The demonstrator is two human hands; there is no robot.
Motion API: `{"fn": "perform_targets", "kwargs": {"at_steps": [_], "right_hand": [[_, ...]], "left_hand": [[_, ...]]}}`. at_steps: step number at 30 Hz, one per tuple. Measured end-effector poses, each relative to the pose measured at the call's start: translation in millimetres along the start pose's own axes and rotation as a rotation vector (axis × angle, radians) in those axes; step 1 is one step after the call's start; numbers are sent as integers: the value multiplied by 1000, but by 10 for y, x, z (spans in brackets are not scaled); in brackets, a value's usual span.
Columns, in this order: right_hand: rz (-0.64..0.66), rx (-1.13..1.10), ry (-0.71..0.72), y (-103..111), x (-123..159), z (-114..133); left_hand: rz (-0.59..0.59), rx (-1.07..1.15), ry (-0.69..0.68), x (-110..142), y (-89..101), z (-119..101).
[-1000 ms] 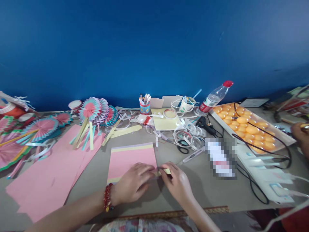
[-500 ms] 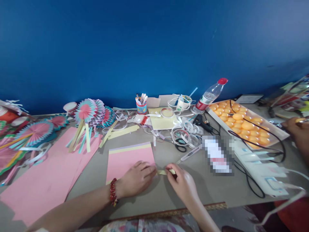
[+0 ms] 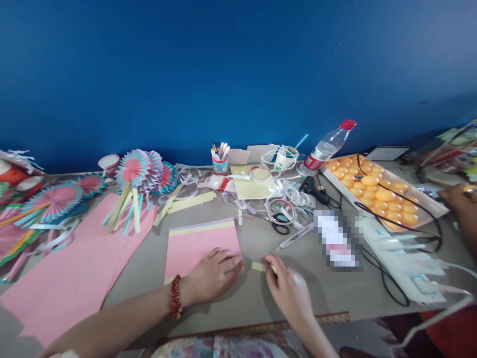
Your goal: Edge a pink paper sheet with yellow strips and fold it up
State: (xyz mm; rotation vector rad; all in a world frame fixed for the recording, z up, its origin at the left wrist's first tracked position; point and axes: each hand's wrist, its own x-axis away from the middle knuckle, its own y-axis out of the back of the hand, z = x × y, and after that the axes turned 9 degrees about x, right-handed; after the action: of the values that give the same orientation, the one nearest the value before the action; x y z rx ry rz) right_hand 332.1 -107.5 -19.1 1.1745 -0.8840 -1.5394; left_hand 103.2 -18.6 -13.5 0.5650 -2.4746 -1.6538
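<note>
A pink sheet of paper (image 3: pixel 201 248) lies on the desk, with pale yellow and lilac edges along its top. My left hand (image 3: pixel 218 273) rests on its lower right part, fingers lying over the paper near its right edge; their tips are partly hidden. Just right of the sheet, my right hand (image 3: pixel 286 286) pinches a short pale yellow paper strip (image 3: pixel 258 267) between thumb and fingers. The strip's left end sticks out towards the sheet, with a gap between them. Beyond my right hand are a utility knife (image 3: pixel 296 235) and black-handled scissors (image 3: pixel 280 224).
Large pink sheets (image 3: pixel 74 268) and folded paper fans (image 3: pixel 134 171) cover the left. Tape rolls and paper scraps lie behind. A bottle (image 3: pixel 324 149), a box of orange balls (image 3: pixel 372 191), a power strip (image 3: pixel 402 263) and cables occupy the right. Another person's hand (image 3: pixel 460 201) is at the far right.
My right hand has moved a little to the right with the yellow strip, whose left end now sits apart from the pink sheet. My left hand has stayed on the paper.
</note>
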Motion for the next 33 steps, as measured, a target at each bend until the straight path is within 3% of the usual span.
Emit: {"fn": "perform_targets", "kwargs": {"at_steps": [3, 7, 10, 16, 23, 29, 33], "right_hand": [[-31, -77, -29, 75, 47, -100], [28, -224, -95, 147, 58, -164], [49, -285, -75, 196, -44, -172], [-7, -283, 16, 285, -572, -210], [13, -285, 80, -63, -1131, -446], [-156, -42, 184, 64, -1000, -332], [-101, -19, 339, 191, -890, -354]], "left_hand": [[-17, 82, -1, 12, 15, 35], [-73, 163, 33, 26, 26, 52], [-25, 93, 23, 35, 14, 27], [37, 33, 18, 43, 70, -24], [-10, 29, 69, 88, 71, -81], [-97, -79, 202, 118, 6, -92], [-48, -195, 177, 71, -17, -95]]}}
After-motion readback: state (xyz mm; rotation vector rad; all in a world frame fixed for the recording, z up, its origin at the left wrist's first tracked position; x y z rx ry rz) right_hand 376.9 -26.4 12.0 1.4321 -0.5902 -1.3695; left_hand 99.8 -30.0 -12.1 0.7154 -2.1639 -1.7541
